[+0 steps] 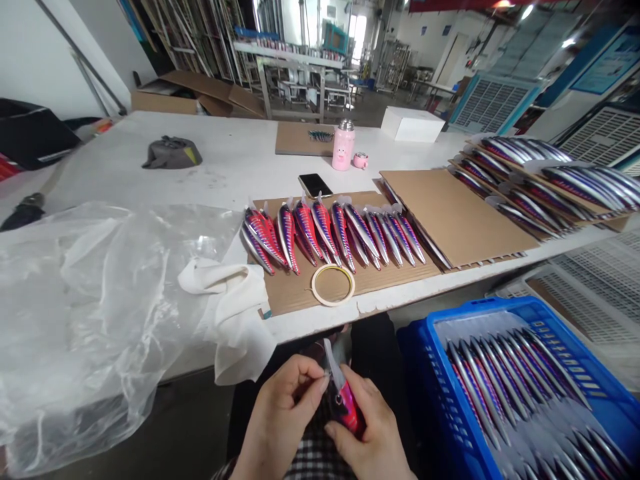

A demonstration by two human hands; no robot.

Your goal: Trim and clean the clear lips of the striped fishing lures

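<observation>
Above my lap, my right hand (371, 420) is wrapped round a pink and dark fishing lure (346, 405). Its eye faces up and its clear diving lip points away from me. At the lure's nose, beside the lip, my left hand (287, 407) pinches with thumb and forefinger; what sits between those fingertips is too small to make out. Ahead on the table, a row of red, purple and silver lures (320, 230) lies on a cardboard sheet (295, 297). A roll of narrow tape (333, 285) rests at the front of that sheet.
To my right stands a blue crate (435, 373) with layered lures. Cardboard layers (460, 213) with more lures occupy the table's right side. Plastic sheeting (100, 320) and white cloth (235, 293) drape the left edge. Behind are a phone (315, 185), pink bottle (343, 147) and white box (413, 124).
</observation>
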